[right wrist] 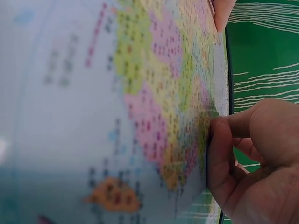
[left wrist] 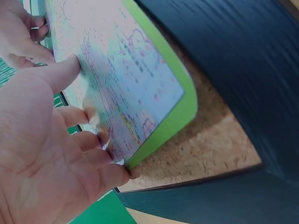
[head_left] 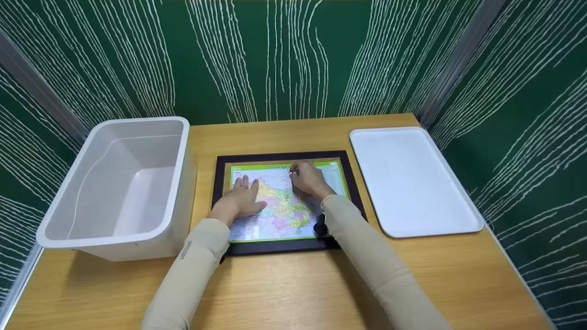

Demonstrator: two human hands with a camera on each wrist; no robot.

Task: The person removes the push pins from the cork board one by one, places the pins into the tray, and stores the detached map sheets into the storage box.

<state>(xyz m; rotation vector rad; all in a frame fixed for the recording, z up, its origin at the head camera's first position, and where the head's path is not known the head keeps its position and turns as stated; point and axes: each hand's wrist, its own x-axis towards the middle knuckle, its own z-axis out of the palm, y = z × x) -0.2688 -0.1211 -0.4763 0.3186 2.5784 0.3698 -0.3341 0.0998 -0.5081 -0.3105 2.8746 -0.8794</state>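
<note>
A colourful map [head_left: 282, 224] with a green border lies on a cork board [left wrist: 215, 149] in a dark frame [head_left: 279, 247]. My left hand [head_left: 240, 200] rests on the map's left part with fingers spread; in the left wrist view its fingertips lie along the green edge. Near the map's top edge, my right hand [head_left: 309, 178] pinches a small white pin-like piece [head_left: 290, 173] between thumb and fingers. In the right wrist view these fingertips meet at the map's surface and hide the piece.
A deep white bin [head_left: 181, 183] stands left of the board, and a flat white tray [head_left: 412, 183] lies to its right. A small black object [head_left: 320, 228] sits by the right forearm at the map's lower right. Green patterned walls [head_left: 293, 59] enclose the wooden table [head_left: 275, 293].
</note>
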